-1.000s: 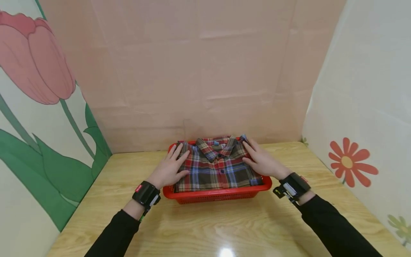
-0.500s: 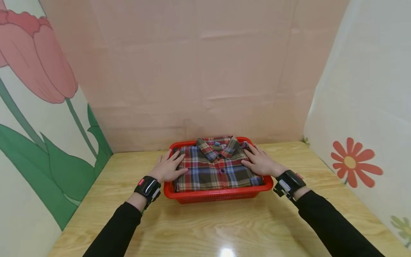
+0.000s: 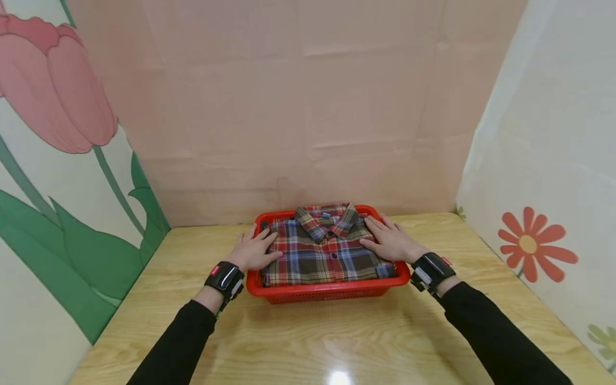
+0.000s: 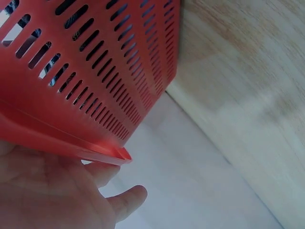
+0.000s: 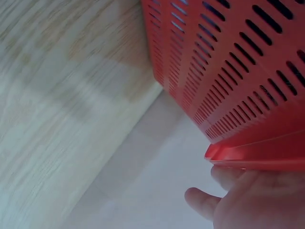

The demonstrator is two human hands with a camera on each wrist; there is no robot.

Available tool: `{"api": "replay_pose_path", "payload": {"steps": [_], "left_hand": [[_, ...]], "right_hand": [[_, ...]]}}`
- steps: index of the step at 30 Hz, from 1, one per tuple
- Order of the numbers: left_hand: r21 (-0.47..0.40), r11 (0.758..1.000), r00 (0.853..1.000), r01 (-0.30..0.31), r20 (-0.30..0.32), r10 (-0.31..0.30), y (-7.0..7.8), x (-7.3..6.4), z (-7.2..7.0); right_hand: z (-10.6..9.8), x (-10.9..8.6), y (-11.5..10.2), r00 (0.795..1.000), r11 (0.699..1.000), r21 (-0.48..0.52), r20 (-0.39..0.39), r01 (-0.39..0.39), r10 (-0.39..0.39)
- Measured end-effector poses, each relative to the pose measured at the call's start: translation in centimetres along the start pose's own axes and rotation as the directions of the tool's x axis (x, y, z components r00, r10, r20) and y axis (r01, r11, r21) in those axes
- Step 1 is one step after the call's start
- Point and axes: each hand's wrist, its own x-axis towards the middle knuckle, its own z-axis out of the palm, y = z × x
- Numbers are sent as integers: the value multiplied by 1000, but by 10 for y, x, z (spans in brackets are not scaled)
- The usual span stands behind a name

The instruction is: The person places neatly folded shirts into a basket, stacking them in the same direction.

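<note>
A folded plaid shirt (image 3: 315, 262) lies collar up and away from me inside a red plastic basket (image 3: 332, 291). My left hand (image 3: 251, 251) rests across the basket's left rim, its spread fingertips on the shirt's left edge. Over the opposite rim lies my right hand (image 3: 392, 244), fingers extended onto the shirt's right side. Both wrist views look at the slotted basket wall from outside; the left palm (image 4: 52, 195) and right palm (image 5: 264, 198) sit against the rim there. Neither hand grips anything.
The basket stands on a wood-grain table (image 3: 308, 342) near its back edge. Behind it rises a pinkish covered wall (image 3: 308, 107). A tulip-patterned panel (image 3: 58, 96) flanks the left, and a flower-printed white panel (image 3: 539, 160) the right.
The shirt's far right corner, raised beside my right fingers a second ago, now lies lower inside the basket. More back rim shows. My left hand has shifted slightly lower and flatter.
</note>
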Motion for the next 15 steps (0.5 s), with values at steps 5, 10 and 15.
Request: {"api": "replay_pose_path", "payload": {"steps": [5, 10, 15], "left_hand": [[-37, 999, 1000, -18, -8, 18, -1, 0, 2], [-95, 995, 997, -43, -62, 37, -3, -3, 2], [-147, 986, 991, -80, -120, 63, -6, -7, 0]], "right_hand": [[5, 0, 6, 999, 993, 114, -36, 28, -24], [3, -3, 15, 995, 942, 331, -95, 54, -24], [1, -5, 24, 984, 901, 421, -177, 109, -36]]}}
